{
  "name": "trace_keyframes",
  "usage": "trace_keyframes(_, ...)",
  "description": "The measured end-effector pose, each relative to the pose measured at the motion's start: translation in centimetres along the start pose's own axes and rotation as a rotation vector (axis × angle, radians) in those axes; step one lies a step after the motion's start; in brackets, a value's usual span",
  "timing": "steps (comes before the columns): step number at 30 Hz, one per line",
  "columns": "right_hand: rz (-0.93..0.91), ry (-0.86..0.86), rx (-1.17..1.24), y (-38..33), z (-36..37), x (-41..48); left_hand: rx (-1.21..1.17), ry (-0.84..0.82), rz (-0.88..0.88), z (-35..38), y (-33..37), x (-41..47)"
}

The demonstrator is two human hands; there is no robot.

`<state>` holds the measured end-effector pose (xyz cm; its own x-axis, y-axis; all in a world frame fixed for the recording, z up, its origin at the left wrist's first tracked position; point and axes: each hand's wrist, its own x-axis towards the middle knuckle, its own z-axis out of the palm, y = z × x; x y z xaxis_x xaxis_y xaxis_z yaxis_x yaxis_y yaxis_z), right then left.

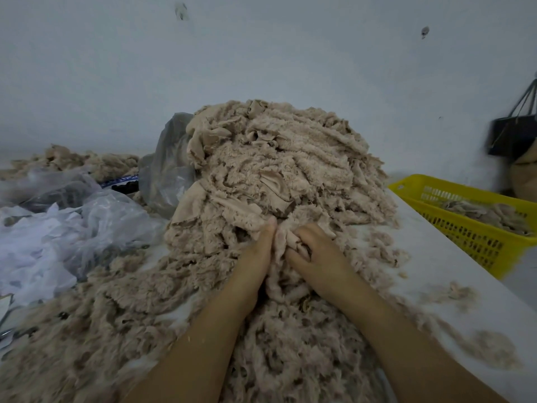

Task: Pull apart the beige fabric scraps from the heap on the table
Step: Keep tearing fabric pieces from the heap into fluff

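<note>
my right hand (318, 253) sits at the heap's (276, 170) 6 o'clock foot on the tabletop (436, 274), fingers (303, 247) clenched around a beige scrap (283, 242). my left hand (255, 257) presses it from 9 o'clock, probably bracing; i cannot tell its grasp.

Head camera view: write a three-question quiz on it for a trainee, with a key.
1. True or false: the yellow basket stands left of the heap.
2. What is in the grip of the right hand? A: a beige scrap at the foot of the heap. B: a brush. C: nothing.
3. Fill in: the basket holds beige ____.
Key: 1 false, it stands to the right of the heap; 2 A; 3 scraps.
</note>
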<state>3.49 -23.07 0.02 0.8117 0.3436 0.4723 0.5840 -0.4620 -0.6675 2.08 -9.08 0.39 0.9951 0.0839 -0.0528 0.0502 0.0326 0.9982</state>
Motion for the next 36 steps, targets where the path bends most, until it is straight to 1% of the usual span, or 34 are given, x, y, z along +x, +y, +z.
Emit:
trace_keyframes(3, -0.070, -0.064, -0.080, -0.4, 0.2, -0.1, -0.404, 0.013, -0.135, -1.2, 0.9, 0.5)
trace_keyframes(5, -0.060, -0.123, -0.084, -0.6, 0.3, -0.2, -0.612, 0.023, -0.190, -1.9, 1.2, 0.7)
trace_keyframes(8, 0.006, -0.190, -0.023, -0.8, 0.1, -0.3, -0.826, 0.053, -0.135, -2.5, 1.3, 1.0)
trace_keyframes(10, 0.042, -0.190, 0.024, -0.9, -0.1, -0.5, -0.966, 0.092, -0.096, -2.9, 1.5, 1.1)
trace_keyframes(12, 0.109, -0.129, 0.102, -0.8, -0.5, -0.5, -1.086, 0.146, -0.063, -3.7, 1.5, 1.5)
trace_keyframes(14, 0.212, -0.005, 0.195, -0.6, -1.1, -0.5, -1.204, 0.204, -0.037, -5.0, 1.5, 1.9)
trace_keyframes(16, 0.322, 0.206, 0.306, -0.2, -1.8, -0.5, -1.316, 0.221, -0.033, -6.2, 1.3, 2.2)
trace_keyframes(18, 0.410, 0.452, 0.407, 0.2, -2.7, -0.3, -1.359, 0.218, -0.075, -6.6, 0.9, 2.2)
trace_keyframes(20, 0.495, 0.597, 0.487, 0.4, -3.4, 0.0, -1.332, 0.169, -0.061, -6.1, 0.8, 2.1)
trace_keyframes(21, 0.527, 0.601, 0.506, 0.5, -3.5, 0.1, -1.279, 0.127, -0.046, -5.6, 0.9, 2.0)
trace_keyframes(22, 0.550, 0.581, 0.518, 0.2, -3.6, 0.1, -1.193, 0.074, -0.033, -5.0, 1.0, 1.8)
trace_keyframes(24, 0.524, 0.500, 0.510, 0.0, -3.3, 0.1, -0.979, -0.050, -0.006, -3.8, 1.3, 1.4)
trace_keyframes(26, 0.516, 0.440, 0.473, -0.1, -2.8, 0.0, -0.784, -0.122, 0.006, -2.8, 1.1, 1.1)
trace_keyframes(28, 0.456, 0.367, 0.495, 0.3, -2.3, -0.2, -0.592, -0.128, 0.014, -2.2, 0.8, 0.8)
trace_keyframes(31, 0.416, 0.279, 0.504, -0.3, -2.2, -0.1, -0.420, -0.147, 0.028, -1.9, 0.5, 0.7)
trace_keyframes(34, 0.401, 0.250, 0.430, 0.2, -1.6, 0.0, -0.275, -0.194, 0.073, -1.3, 0.4, 0.2)
trace_keyframes(36, 0.381, 0.283, 0.381, 0.4, -1.3, 0.2, -0.075, -0.212, 0.105, -0.7, 0.3, -0.5)
